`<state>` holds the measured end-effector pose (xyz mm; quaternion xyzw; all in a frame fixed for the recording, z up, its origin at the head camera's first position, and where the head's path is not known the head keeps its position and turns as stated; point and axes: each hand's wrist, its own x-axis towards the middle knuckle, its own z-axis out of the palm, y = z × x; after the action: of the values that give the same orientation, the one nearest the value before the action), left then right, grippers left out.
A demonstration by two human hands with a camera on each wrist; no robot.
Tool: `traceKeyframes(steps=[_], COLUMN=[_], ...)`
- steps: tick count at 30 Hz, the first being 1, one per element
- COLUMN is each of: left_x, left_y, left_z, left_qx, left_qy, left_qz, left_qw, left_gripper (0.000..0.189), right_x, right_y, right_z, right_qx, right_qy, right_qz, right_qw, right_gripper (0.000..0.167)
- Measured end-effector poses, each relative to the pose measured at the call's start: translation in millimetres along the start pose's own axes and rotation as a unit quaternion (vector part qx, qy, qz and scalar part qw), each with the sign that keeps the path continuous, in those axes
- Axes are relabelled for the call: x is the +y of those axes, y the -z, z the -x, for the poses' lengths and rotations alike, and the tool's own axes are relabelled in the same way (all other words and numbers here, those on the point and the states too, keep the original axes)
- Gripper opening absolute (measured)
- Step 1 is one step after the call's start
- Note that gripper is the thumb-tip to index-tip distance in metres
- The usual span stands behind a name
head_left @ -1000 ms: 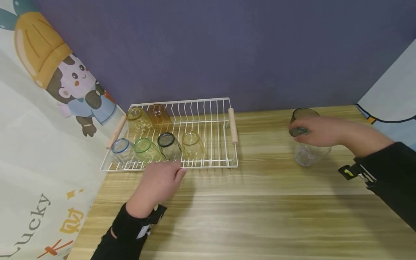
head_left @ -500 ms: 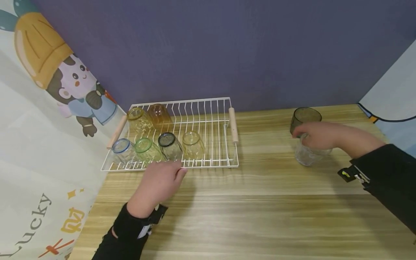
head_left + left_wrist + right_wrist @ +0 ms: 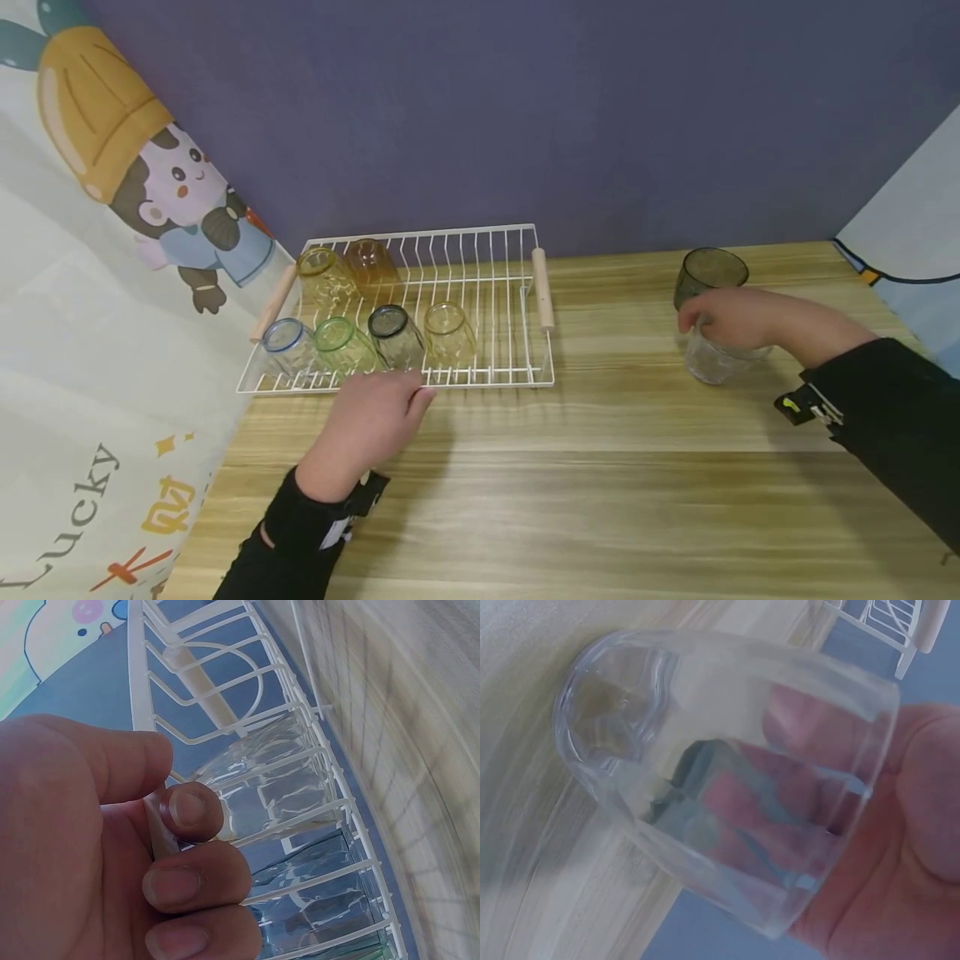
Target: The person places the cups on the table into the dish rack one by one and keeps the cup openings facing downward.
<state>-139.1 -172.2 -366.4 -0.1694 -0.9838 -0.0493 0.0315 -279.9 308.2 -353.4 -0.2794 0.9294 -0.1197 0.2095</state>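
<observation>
My left hand [image 3: 375,417] grips the front top rim of a white wire dish rack [image 3: 487,386]; the left wrist view shows its thumb and curled fingers around the rail. Close behind that rim stand upturned glasses: a blue-rimmed glass [image 3: 287,346], a green glass [image 3: 341,343], a dark glass [image 3: 393,333] and a pale yellow glass [image 3: 448,333]. At the right, my right hand [image 3: 738,318] is between a smoky grey glass [image 3: 712,271] and a clear glass [image 3: 708,362]. The right wrist view shows its fingers through the clear glass [image 3: 720,705]; I cannot tell whether they hold anything.
Farther back in the rack are a patterned amber glass [image 3: 326,279] and a brown glass [image 3: 375,271]. Wooden handles [image 3: 543,292] edge the rack's sides. A dark blue panel [image 3: 562,125] rises behind the wooden table [image 3: 585,500]; a printed curtain [image 3: 82,317] hangs at left.
My right hand has drawn back from the grey glass toward the clear one, uncovering the grey rim. The left hand and the rack have stayed put.
</observation>
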Motion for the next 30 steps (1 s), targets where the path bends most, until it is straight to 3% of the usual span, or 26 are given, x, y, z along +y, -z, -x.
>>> traceKeyframes(steps=[11,21,30], left_x=[-1.0,-1.0,-0.4], left_y=[-1.2,-1.1,-0.5], left_z=[0.6,0.7,0.2], left_qx=[0.0,0.0,-0.002], left_qy=[0.002,0.005,0.006], left_qz=[0.0,0.002,-0.001], left_qw=[1.0,1.0,1.0], left_gripper=[0.038,0.038,0.038], right_x=[-0.7,-6.5,-7.9], right_y=[-3.7,-7.4,-6.0], right_z=[-0.9,-2.3,-4.3], right_qx=[0.003,0.041,0.047], right_qy=[0.01,0.033,0.038], right_qz=[-0.007,-0.007,-0.016], right_qw=[0.9999,0.9986,0.998], right_gripper=[0.036,0.044,0.053])
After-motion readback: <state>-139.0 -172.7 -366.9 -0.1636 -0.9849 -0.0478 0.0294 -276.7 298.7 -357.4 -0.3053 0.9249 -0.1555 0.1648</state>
